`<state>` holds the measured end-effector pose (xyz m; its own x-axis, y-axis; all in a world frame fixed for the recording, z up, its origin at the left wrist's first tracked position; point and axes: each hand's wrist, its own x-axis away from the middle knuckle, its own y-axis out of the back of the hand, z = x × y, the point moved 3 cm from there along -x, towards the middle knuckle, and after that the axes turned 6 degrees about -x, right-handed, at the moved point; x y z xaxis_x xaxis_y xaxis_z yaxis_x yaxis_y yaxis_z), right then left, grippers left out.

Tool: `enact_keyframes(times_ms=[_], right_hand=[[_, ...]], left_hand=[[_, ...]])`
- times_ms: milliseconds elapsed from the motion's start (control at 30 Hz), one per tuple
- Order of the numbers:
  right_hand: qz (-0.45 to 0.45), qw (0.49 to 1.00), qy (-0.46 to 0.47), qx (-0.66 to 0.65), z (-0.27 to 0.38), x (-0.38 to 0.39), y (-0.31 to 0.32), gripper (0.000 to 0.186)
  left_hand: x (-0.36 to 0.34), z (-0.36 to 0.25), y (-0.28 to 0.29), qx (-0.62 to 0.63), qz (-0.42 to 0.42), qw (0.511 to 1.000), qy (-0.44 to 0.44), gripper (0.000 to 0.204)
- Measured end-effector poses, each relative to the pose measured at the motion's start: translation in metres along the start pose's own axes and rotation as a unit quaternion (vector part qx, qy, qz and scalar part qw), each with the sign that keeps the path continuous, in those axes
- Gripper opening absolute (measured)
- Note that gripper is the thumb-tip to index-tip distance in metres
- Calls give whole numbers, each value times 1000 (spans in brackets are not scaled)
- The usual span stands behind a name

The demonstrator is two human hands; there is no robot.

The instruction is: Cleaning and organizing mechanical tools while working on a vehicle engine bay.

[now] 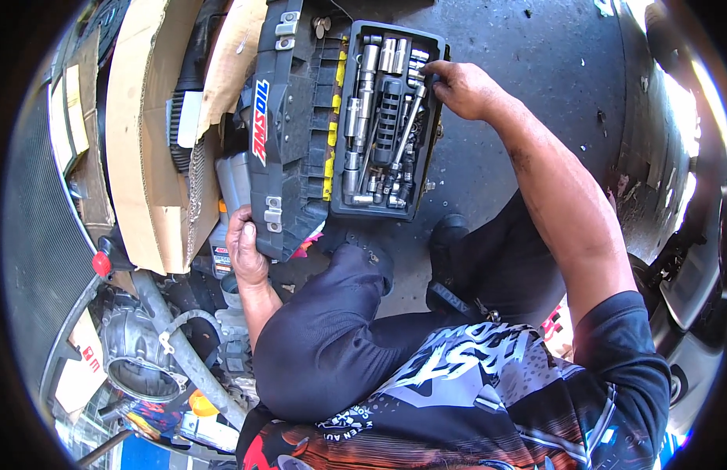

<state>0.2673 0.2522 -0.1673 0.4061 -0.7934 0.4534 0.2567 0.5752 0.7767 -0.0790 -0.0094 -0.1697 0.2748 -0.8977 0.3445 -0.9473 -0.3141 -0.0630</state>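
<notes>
Left hand: here it is, left hand [247,249] gripping the near left corner of the black lid [289,176], thumb laid on the outer face, just beside the lower metal latch [273,214].
Right hand: over on the far side, right hand [461,88] at the upper right corner of the toolbox [371,214], fingers bent in at the rim; whether they pinch anything, I cannot tell.
Toolbox: on the dark floor [528,39], directly ahead of the knees, lid swung open to the left, yellow pieces [327,189] lined up by the hinge side.
Inside: packed full! Long chrome sockets [370,59] run down the left, a black slotted rail [388,117] sits in the middle, a chrome-handled tool [410,121] slants just right of it, small sockets [375,184] crowd the near end.
Left flank: tall bent cardboard [132,133], a grey bottle [235,182] between it and the lid.
Lower left: a round-mouthed metal housing [140,337] beside a grey tube [152,301], with a red knob [101,264] above.
</notes>
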Motion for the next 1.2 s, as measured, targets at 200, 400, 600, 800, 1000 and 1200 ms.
enact_keyframes(times_ms=[200,400,600,800,1000,1200], right_hand=[[55,998,-8,37,6,-3,3,32],[68,997,-10,25,13,-1,6,32],[65,998,-9,-4,17,5,5,30],[76,997,-8,-23,21,9,11,29],[78,996,-10,-34,20,17,17,25],[80,996,-11,-32,19,22,20,24]], left_hand=[[0,4,5,37,-34,998,26,40],[-1,9,7,63,-60,995,45,39],[-2,10,6,69,-67,994,53,40],[-3,11,6,66,-74,994,51,42],[-4,16,10,59,-77,994,47,40],[-4,15,8,70,-91,992,51,38]])
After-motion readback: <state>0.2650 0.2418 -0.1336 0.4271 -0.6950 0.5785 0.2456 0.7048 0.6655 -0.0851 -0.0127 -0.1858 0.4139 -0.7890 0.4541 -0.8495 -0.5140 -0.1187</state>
